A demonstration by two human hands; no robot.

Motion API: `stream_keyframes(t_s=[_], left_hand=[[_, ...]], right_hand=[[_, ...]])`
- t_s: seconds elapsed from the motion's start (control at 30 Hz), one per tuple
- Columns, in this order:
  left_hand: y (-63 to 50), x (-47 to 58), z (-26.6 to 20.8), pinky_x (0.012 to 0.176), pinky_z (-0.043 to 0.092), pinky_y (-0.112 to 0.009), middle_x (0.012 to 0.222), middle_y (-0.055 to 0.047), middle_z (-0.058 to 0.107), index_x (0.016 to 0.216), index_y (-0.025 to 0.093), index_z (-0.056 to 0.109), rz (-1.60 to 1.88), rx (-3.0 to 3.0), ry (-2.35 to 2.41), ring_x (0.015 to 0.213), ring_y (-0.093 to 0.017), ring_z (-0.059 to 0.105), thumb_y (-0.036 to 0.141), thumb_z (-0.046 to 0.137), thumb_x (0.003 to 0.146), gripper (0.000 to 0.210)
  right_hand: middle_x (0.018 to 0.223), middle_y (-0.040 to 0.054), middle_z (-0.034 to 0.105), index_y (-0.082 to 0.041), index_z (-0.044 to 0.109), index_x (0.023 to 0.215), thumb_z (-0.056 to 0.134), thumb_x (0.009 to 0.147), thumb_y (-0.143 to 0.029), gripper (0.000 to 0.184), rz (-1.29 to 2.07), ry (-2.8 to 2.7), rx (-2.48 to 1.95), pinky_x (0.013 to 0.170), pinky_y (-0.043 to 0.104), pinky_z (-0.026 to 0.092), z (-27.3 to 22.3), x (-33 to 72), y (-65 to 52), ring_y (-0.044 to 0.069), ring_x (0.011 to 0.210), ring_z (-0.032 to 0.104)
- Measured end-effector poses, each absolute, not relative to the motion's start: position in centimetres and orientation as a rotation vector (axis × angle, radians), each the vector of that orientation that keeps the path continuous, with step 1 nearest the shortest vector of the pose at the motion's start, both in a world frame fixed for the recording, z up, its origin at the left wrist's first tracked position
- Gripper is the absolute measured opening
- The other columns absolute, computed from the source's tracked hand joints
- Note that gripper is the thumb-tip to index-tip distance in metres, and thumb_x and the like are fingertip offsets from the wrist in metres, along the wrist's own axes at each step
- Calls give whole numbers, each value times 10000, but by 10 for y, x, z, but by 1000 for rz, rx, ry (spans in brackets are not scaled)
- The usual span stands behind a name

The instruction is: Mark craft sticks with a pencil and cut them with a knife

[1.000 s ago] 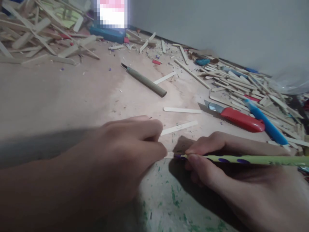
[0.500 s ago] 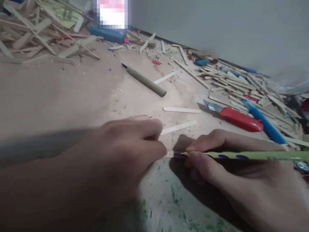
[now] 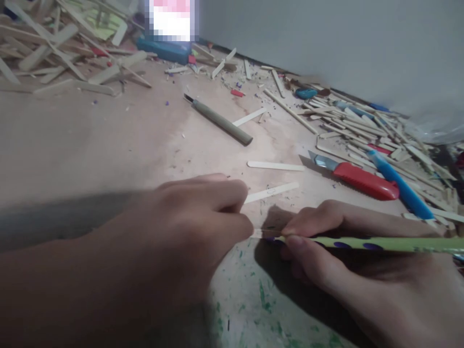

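Note:
My left hand is closed, its fingers pinching a small wooden craft stick whose end shows beyond the fingertips. The rest of that stick is hidden by the hand. Between the thumb and fingers of my right hand is a light green pencil with purple spots, lying nearly level, its point at the stick's end. Just past the left knuckles lies a flat stick with a small pencil mark. Another plain stick rests a little farther away.
A carving tool with a wooden handle lies mid-table. To the right are a red utility knife, blade out, and a blue pen-like tool. Heaps of sticks fill the right back and left back. A blue box-like object stands behind.
The pencil and my right hand have shifted slightly down in the picture, the pencil point still by the stick. My left hand keeps its hold. The whole view has moved slightly.

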State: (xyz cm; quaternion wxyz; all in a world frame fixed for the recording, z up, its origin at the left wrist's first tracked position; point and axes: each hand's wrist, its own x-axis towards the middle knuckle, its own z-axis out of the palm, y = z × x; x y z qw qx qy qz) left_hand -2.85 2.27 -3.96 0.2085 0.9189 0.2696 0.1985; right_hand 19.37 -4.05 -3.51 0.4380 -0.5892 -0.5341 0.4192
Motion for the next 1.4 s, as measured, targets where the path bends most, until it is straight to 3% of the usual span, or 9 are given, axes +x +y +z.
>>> stream_keyframes(t_s=[0.43,0.73,1.0,1.1,1.3,1.4], left_hand=[[21,-28,-39,636,376,-307,807,22,547,737,202,619,548,2579,753,718,-125,526,24,583,940,272],[20,-28,-40,647,384,-295,816,25,565,776,204,668,526,2535,753,734,-120,547,40,565,977,279],[20,-30,-39,671,406,-272,816,24,580,731,204,601,530,2514,784,756,-128,557,-27,579,902,288],[20,-32,-42,691,430,-260,832,17,604,759,209,625,562,2488,774,764,-134,568,-11,522,940,303],[20,-35,-46,763,493,-259,904,-5,695,895,211,735,525,2450,763,807,-143,641,44,468,997,331],[21,-35,-38,803,504,-242,928,-10,729,997,228,794,664,2352,755,873,-140,684,51,480,997,361]], right_hand=[[640,-45,742,-294,783,740,840,877,-282,148,1032,-1465,-1496,453,144,515,-33,200,-37,97,509,627],[616,-62,719,-303,783,718,838,860,-269,156,984,-1358,-1484,449,141,486,-36,193,-39,91,498,594],[590,-38,689,-255,747,682,825,867,-317,210,1043,-1317,-1513,449,169,436,-34,190,-40,91,501,540],[633,-25,714,-248,741,706,798,895,-310,207,978,-1442,-1469,460,188,488,-34,193,-38,101,503,579],[788,-21,822,-238,750,941,675,1022,-168,131,617,-1797,-1233,548,155,571,-35,197,-33,110,606,762],[879,13,843,-229,708,1110,584,1008,-97,208,364,-1985,-1084,629,193,615,-35,196,-36,134,670,792]])
